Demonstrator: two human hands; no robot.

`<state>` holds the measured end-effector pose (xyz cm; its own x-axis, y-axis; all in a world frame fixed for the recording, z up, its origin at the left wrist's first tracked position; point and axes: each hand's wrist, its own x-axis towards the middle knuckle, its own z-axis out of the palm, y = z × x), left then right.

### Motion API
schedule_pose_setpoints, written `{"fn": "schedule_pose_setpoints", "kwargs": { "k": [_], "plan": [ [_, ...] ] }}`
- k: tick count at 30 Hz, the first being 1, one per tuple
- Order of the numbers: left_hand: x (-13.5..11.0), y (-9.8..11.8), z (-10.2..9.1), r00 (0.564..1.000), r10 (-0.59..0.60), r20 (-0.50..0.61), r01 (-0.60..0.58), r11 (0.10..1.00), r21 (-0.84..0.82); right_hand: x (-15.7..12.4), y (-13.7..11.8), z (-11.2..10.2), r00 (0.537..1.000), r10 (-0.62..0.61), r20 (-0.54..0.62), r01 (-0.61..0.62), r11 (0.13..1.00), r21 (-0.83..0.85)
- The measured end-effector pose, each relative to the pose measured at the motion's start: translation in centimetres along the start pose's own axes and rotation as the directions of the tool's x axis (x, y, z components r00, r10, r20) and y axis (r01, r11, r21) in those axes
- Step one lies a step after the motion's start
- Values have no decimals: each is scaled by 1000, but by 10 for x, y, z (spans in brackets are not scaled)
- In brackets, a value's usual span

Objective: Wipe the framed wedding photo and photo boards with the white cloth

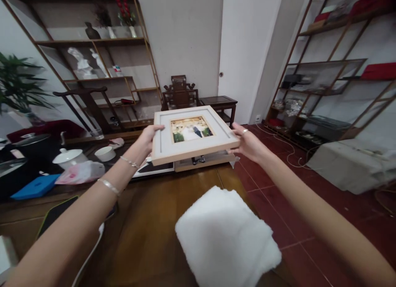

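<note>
A picture frame (163, 150) with a pale wood edge, white mat and small photo is held up between both of my hands, tilted so its face shows. My left hand (150, 135) grips its left side, thumb on top. On the right side, my right hand (244, 142) has its fingers round the edge, some of them hidden beneath. Under the frame sits a shallow wooden box-like piece (204, 165), partly covered, with a small dark object in it. Nearer to me, a folded white fluffy cloth (225, 237) lies on the brown wooden table (145, 229).
At left on the table are a white lidded pot (69, 158), a white bowl (105, 154), a pinkish plastic bag (81, 173) and a blue flat item (36, 187). Behind stand a dark carved chair (180, 93) and shelves (93, 41). A red tiled floor (278, 212) lies right.
</note>
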<state>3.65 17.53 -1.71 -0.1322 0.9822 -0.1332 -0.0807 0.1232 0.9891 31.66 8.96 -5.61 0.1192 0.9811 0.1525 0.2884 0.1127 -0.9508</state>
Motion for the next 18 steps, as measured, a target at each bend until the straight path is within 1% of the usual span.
{"fn": "schedule_pose_setpoints", "kwargs": {
  "k": [1,3,6,9,12,15,18],
  "plan": [
    [9,-7,9,1000,-14,22,12,998,69,15,8,4,1000,18,-24,-19,999,-27],
    [27,-21,20,999,-17,27,11,976,216,34,24,8,996,29,-88,-41,990,-135],
    [51,-38,27,1000,10,10,-13,895,445,42,45,7,992,30,-120,-66,950,-304],
    [70,-49,29,999,46,-1,-34,757,652,45,58,3,996,14,-88,-55,869,-492],
    [84,-57,33,997,79,15,-59,596,801,49,65,2,999,17,-35,-36,779,-626],
    [94,-67,37,993,111,45,-90,448,889,51,70,3,999,35,-5,-28,696,-718],
    [100,-76,39,987,143,73,-118,332,936,50,71,3,999,47,5,-25,617,-787]
  ]
}}
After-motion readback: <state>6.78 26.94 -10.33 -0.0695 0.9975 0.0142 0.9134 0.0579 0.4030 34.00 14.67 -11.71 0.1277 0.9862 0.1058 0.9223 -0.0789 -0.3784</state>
